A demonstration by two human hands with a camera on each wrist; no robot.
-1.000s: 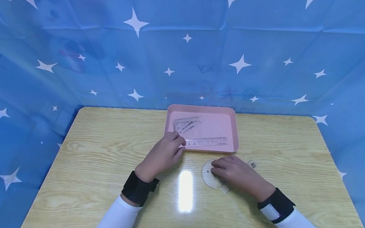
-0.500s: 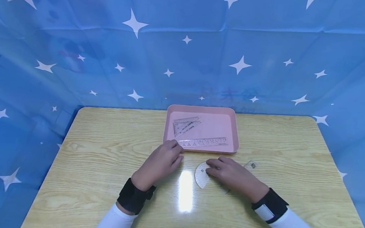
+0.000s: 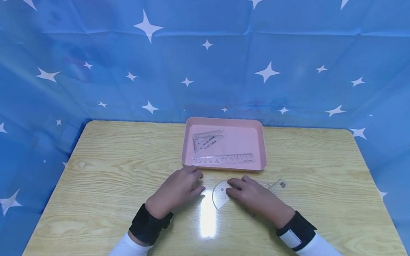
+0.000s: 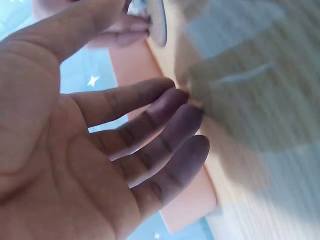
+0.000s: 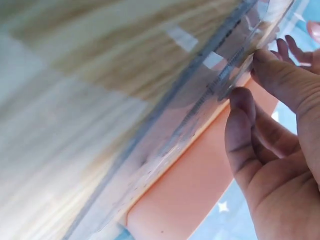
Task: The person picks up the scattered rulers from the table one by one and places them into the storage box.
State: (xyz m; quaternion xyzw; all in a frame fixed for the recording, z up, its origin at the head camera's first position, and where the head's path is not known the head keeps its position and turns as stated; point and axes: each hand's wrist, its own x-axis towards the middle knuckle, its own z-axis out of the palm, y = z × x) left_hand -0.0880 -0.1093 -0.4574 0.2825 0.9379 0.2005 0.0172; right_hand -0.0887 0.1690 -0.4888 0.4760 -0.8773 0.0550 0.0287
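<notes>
left hand [image 3: 176, 188] has pulled back from the near-left corner of the shallow pink rectangular tray [image 3: 242, 137], & right hand [image 3: 259, 198] has slid left w/ the clear half-round plastic protractor [image 3: 220, 194]; tray contents look unmoved.

grip: right hand pinches the protractor btwn thumb & fingertips at the side away from its curve, nearly closed, w/ just the thin sheet between; prob. held by the edge b/c flat clear plastic offers little else to grab, & it leaves the scale uncovered; protractor is in front of the tray, curve toward left hand; can't tell for sure if it's fully off the pale wood-grain table [image 3: 114, 177].

left hand has nothing in it; fingers loosely extended & a bit apart, thumb well clear, palm turned inward; it's by the tray's near rim, contact can't be told; prob. kept there as it's close to both tray & protractor.

in tray: two clear triangular set squares [image 3: 207, 141], overlapping, at left; clear straight ruler [image 3: 224, 158] lies flat near the front wall, prob. b/c its length suits the long side; another clear plastic strip [image 3: 278, 184], looks like a ruler, lies slantwise on the table, partly hidden by right hand.
</notes>
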